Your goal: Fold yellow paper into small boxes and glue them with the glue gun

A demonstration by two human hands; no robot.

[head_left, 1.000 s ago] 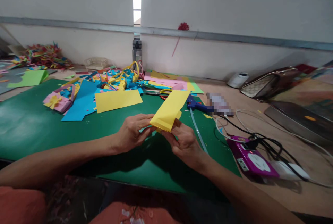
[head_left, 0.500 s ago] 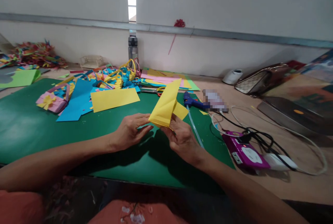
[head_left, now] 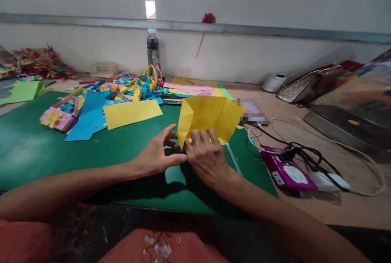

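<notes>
A small pink basket (head_left: pixel 69 123) with a yellow bow stands at the left of the green mat (head_left: pixel 33 144); blue and yellow paper shows under its handle, though whether inside or behind I cannot tell. More handled baskets (head_left: pixel 131 91), yellow and blue, crowd together along the mat's rear edge, their insides too jumbled to read. Behind them, a pale openwork container (head_left: pixel 104 69) and a dark-topped bottle (head_left: pixel 152 49) stand near the bench's rear edge.

In front of the crowd lie a blue sheet (head_left: pixel 82 122) and a flat yellow sheet (head_left: pixel 132 114). Coloured sheets (head_left: pixel 191 87) are stacked at the mat's rear, and a purple power block (head_left: pixel 287 171) sits among cables just off its right edge.

The folded yellow paper (head_left: pixel 210 112) is raised over the right half of the mat, its long axis running left to right, roughly along the front edge. Its opened hollow faces the person; its right end overlaps the phone (head_left: pixel 253 112).

The right hand (head_left: pixel 206 155) has its fingers clamped over the paper's near edge — thumb hidden. The left hand (head_left: pixel 160 151) is spread beside the left end, fingers and thumb apart; I cannot tell whether it touches.
</notes>
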